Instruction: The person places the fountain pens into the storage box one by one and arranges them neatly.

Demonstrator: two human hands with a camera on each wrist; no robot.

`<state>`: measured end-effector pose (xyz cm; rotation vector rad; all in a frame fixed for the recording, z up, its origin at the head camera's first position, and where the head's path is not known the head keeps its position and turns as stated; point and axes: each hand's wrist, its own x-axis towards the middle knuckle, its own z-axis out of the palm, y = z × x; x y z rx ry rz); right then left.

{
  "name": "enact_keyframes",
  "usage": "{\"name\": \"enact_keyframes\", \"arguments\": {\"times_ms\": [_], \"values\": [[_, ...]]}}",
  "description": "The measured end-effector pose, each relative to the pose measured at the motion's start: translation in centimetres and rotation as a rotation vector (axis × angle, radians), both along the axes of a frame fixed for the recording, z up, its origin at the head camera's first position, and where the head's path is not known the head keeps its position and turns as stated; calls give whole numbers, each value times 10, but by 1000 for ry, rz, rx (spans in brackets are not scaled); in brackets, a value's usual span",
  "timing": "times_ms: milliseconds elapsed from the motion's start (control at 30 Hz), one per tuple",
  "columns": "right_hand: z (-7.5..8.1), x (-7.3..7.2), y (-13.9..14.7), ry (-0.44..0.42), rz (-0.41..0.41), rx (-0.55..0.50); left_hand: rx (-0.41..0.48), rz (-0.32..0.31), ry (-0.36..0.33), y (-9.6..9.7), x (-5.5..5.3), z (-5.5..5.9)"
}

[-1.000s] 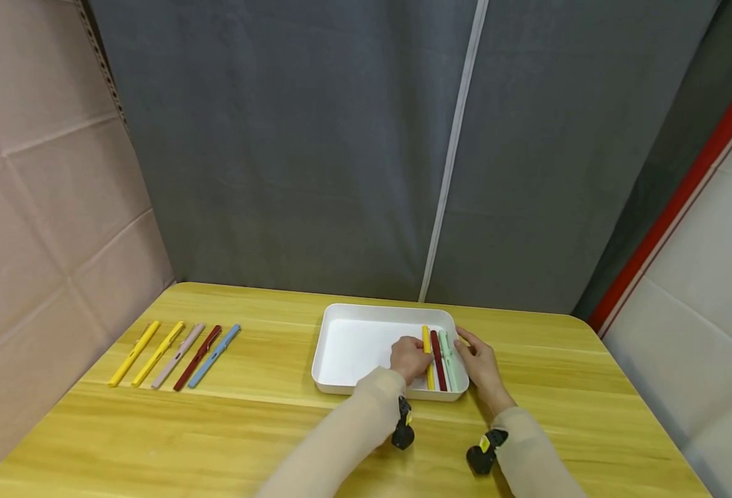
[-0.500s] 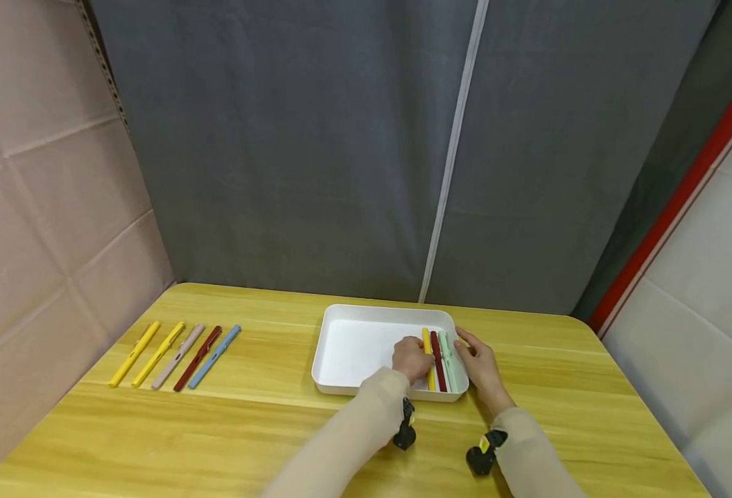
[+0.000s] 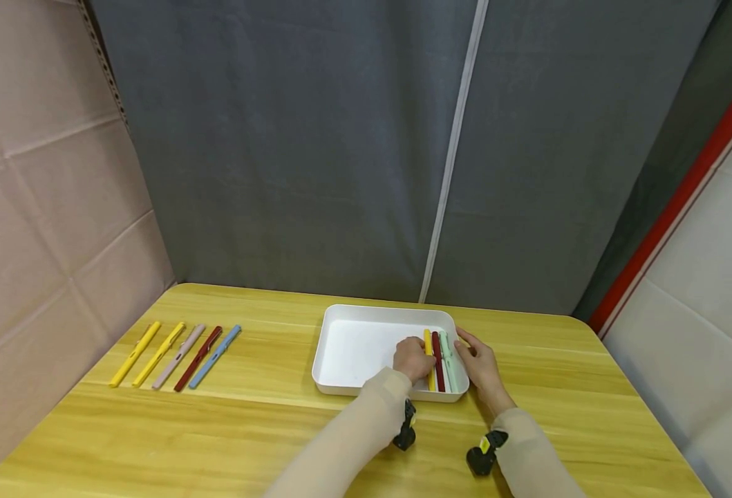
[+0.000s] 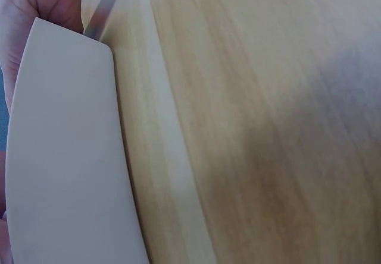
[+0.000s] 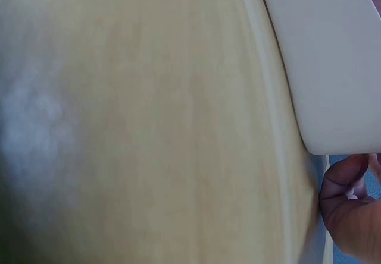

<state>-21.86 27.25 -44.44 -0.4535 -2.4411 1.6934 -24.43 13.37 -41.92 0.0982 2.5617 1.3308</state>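
A white tray [image 3: 356, 346] lies on the wooden table. In its right part, slim capped pens stand side by side: a yellow pen [image 3: 431, 382], a dark red pen [image 3: 438, 366] and a mint green pen [image 3: 448, 356]. Reaching over the tray's near wall, my left hand [image 3: 412, 358] pinches the yellow pen near its middle, with the thumb across it by the dark red pen. My right hand [image 3: 480, 366] rests along the outside of the right wall, fingers extended and fingertips at the rim. The right wrist view has this right hand [image 5: 354, 207] beside the tray's corner [image 5: 333, 127].
At the table's left lies a slanted row: two yellow pens [image 3: 134, 354], a pinkish lilac pen [image 3: 178, 357], a dark red pen [image 3: 198, 358] and a blue pen [image 3: 215, 356]. A dark grey curtain [image 3: 291, 152] hangs behind the table [image 3: 266, 443].
My left hand has shifted slightly right with the yellow pen, which now lies closer to the dark red pen. My right hand has stayed at the tray's right wall.
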Motion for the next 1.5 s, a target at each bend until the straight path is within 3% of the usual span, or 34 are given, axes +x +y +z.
{"name": "enact_keyframes", "arguments": {"times_ms": [667,1233,1500], "values": [[5,1,-2,-27,-1,-1,-127,-54,102,0,-3,-2],[4,1,-1,-27,7,6,-112,-57,102,-1,-3,-3],[4,1,-1,-36,3,19,-96,-94,94,-5,-1,-2]]}}
